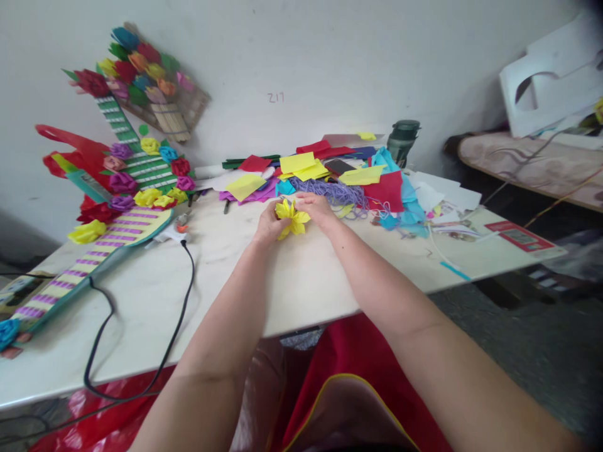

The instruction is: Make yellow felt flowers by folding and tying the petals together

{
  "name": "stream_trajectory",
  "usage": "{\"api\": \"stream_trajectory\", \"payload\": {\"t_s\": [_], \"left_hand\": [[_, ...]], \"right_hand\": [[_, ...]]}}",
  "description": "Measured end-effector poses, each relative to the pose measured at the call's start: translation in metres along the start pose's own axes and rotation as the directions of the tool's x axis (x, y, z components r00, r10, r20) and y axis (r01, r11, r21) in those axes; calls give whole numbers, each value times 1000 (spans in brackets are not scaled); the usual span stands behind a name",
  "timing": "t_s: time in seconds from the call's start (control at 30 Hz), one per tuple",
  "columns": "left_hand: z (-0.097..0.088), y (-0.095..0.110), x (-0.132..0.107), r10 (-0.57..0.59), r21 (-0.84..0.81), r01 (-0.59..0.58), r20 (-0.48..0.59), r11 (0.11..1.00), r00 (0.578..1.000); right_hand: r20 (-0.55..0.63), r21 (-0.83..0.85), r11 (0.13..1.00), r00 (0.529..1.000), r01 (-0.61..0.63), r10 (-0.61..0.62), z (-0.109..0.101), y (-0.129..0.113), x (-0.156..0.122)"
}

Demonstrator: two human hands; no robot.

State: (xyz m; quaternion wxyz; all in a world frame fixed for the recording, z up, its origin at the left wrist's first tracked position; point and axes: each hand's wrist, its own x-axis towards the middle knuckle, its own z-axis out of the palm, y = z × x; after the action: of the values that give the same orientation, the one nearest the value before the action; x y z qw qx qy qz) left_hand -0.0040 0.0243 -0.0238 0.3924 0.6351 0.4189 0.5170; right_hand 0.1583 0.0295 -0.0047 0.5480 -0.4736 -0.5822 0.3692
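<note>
In the head view, the flower (pixel 293 220), yellow, is between the two hands over the table (pixel 306 285). The left hand (pixel 269 223) is closed on its left side; the right hand (pixel 316 208) has its fingers at the upper right petals (whether pinching or just touching, I cannot tell). The step in hand looks like shaping petals, and another adjustment would call for a light touch with the left steady. The flower's underside is hidden, its contact with the table unclear. Papers (pixel 296 163) partly cover the yarn (pixel 330 193).
</note>
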Motion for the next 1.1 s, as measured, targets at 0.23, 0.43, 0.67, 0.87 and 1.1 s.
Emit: {"api": "stream_trajectory", "payload": {"t_s": [0.23,0.43,0.67,0.87,1.1], "left_hand": [[0,0,-1,4,10,-4,12,1000,1000],[0,2,-1,4,11,-4,15,1000,1000],[-1,3,-2,11,45,-12,12,999,1000],[1,2,-1,13,40,-13,-7,999,1000],[4,5,-2,-57,23,58,-47,998,997]], "right_hand": [[3,-27,1000,1000,14,-13,1,-1,-1],[5,-5,1000,1000,4,-4,1,-1,-1],[11,-29,998,999,53,-53,1,3,1],[6,-85,995,999,42,-41,2,2,1],[3,-210,977,1000,31,-31,2,-2,-1]]}}
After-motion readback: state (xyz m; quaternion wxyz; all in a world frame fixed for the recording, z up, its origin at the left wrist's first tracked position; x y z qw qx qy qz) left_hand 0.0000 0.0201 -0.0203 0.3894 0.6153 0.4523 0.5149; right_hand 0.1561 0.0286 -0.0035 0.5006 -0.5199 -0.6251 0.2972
